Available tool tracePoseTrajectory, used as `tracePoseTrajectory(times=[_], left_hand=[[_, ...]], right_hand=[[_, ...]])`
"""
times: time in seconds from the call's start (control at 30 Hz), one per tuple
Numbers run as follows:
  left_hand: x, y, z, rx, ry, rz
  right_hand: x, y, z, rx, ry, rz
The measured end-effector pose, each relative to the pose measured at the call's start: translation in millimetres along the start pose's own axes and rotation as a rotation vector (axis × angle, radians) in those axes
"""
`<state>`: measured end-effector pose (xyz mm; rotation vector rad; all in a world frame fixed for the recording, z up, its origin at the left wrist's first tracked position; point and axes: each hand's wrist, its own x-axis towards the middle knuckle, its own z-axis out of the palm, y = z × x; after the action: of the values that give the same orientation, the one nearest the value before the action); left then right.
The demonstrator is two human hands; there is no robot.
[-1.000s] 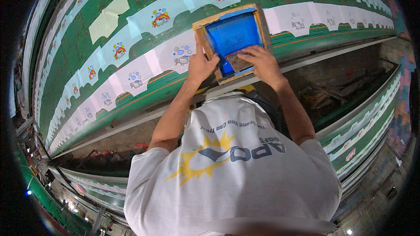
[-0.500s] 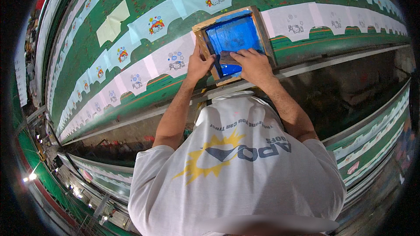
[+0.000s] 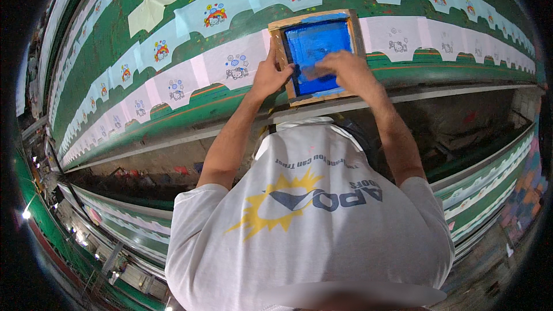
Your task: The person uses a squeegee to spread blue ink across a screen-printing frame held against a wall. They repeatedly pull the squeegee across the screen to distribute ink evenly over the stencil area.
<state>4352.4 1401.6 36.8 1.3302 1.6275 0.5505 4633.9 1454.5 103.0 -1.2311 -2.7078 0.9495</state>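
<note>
A wooden screen printing frame [image 3: 358, 37] with a blue-inked mesh [image 3: 311, 37] lies on the row of pale pink fabric pieces on the green table. My left hand [image 3: 272, 76] grips the frame's left side, thumb over the rim and fingers along its outer edge. Over the lower part of the mesh, my right hand [image 3: 350, 72] is closed on a squeegee [image 3: 311, 72], smeared by motion. Hand and frame cover the fabric beneath. Just left of the frame, a pink piece [image 3: 236, 68] carries a cartoon outline with blue shapes.
Beyond the frame runs a row of light blue pieces [image 3: 230, 16] with colourful rainbow prints. A pale yellow cloth [image 3: 151, 14] lies on the green table [image 3: 201, 43] at far left. The table's near edge [image 3: 397, 97] passes close in front of me; pink pieces continue right.
My right hand and the squeegee have shifted and turned over the mesh, now blurred. My left hand keeps its grip on the frame. The whole view has shifted slightly.
</note>
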Motion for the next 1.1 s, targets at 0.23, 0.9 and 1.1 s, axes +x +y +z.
tracePoseTrajectory(times=[0.23,0.9,1.1], left_hand=[[5,-6,1,0.048,-0.056,-0.004],[5,-14,5,0.025,-0.027,0.045],[5,-11,4,0.007,-0.037,0.018]], right_hand=[[72,28,-13,-0.026,0.213,-0.002],[67,16,-20,0.095,0.168,0.055],[46,16,-2,-0.052,0.178,0.048]])
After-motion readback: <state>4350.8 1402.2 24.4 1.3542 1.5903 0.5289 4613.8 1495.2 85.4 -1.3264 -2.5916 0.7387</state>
